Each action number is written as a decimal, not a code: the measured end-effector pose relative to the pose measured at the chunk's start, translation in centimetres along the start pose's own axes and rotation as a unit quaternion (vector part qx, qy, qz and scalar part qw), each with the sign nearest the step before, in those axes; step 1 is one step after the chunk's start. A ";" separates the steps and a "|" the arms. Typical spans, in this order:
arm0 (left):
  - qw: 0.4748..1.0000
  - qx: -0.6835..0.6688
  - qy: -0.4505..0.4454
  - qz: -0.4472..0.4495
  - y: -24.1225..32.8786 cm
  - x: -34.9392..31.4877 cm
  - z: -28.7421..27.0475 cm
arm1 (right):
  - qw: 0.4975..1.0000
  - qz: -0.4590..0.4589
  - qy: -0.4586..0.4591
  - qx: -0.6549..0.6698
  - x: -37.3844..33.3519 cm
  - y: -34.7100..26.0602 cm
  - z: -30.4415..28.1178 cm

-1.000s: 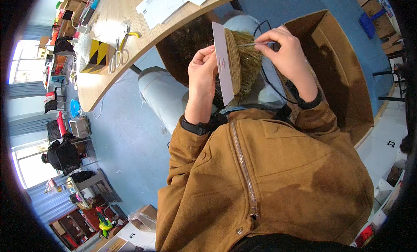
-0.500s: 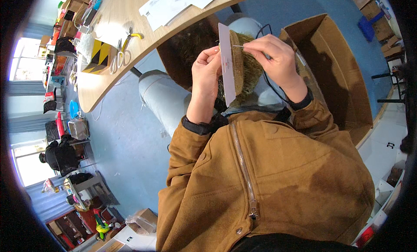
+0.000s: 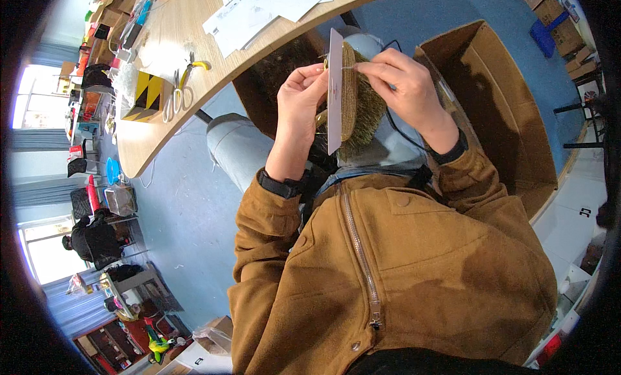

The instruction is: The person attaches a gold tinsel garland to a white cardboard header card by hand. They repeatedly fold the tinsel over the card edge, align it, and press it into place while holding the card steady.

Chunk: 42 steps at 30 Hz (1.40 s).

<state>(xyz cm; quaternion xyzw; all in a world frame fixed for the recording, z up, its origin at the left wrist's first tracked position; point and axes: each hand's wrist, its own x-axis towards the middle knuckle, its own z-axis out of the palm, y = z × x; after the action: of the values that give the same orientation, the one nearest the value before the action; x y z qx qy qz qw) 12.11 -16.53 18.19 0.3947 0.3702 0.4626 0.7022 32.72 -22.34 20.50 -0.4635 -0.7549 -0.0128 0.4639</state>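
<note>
I hold a white card (image 3: 334, 94) edge-on; along its right side runs a tan ribbed band (image 3: 349, 107), greenish bristles (image 3: 368, 116) beyond; a thin pale strand (image 3: 348, 66) points toward its upper half.

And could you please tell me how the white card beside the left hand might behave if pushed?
The white card is probably fairly stiff, since its long edge looks straight, without sagging. It is likely light, as it looks thin, and for the same reason may bend if pushed hard.
</note>
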 end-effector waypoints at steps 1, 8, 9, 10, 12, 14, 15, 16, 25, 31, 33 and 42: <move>1.000 0.000 -0.001 0.000 0.0 0.1 0.1 | 1.000 0.006 -0.003 -0.002 0.0 0.0 0.0; 1.000 0.015 0.005 -0.001 0.5 0.2 0.3 | 1.000 0.007 -0.001 0.003 0.3 0.0 -0.1; 1.000 0.016 0.006 0.003 0.7 0.2 0.2 | 1.000 0.008 -0.002 0.003 0.4 0.0 -0.1; 1.000 0.018 0.004 0.003 0.8 0.2 0.2 | 1.000 0.011 -0.005 0.005 0.5 -0.1 0.0; 1.000 0.020 0.003 0.000 1.0 0.2 0.2 | 1.000 0.001 -0.001 0.005 0.8 -0.3 0.1; 1.000 0.018 0.000 0.017 1.5 0.2 0.2 | 1.000 0.000 -0.005 0.011 1.2 -0.5 0.3; 1.000 0.023 0.006 0.017 1.8 0.1 0.3 | 1.000 0.004 -0.009 0.015 1.4 -0.6 0.4; 0.999 0.035 -0.001 0.040 2.2 0.1 0.4 | 1.000 0.003 -0.013 0.023 1.7 -0.6 0.5; 0.971 0.177 0.028 0.157 4.0 1.1 1.1 | 0.965 0.131 0.018 0.227 3.5 2.0 2.9; 0.971 0.213 0.038 0.099 -1.2 3.2 0.7 | 0.944 0.254 -0.035 0.208 0.4 5.8 5.2; 0.968 0.235 0.041 0.076 -2.9 4.1 0.5 | 0.954 0.237 -0.039 0.181 -1.1 7.3 5.9; 0.919 0.382 0.064 0.073 -7.0 5.3 0.9 | 0.951 0.283 0.055 0.108 -4.1 10.0 5.0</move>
<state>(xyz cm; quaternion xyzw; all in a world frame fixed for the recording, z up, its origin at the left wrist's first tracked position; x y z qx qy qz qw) 17.00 -13.57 11.51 0.6282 0.5333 0.3603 0.4372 36.95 -17.22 10.66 -0.6037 -0.5627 0.1750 0.5369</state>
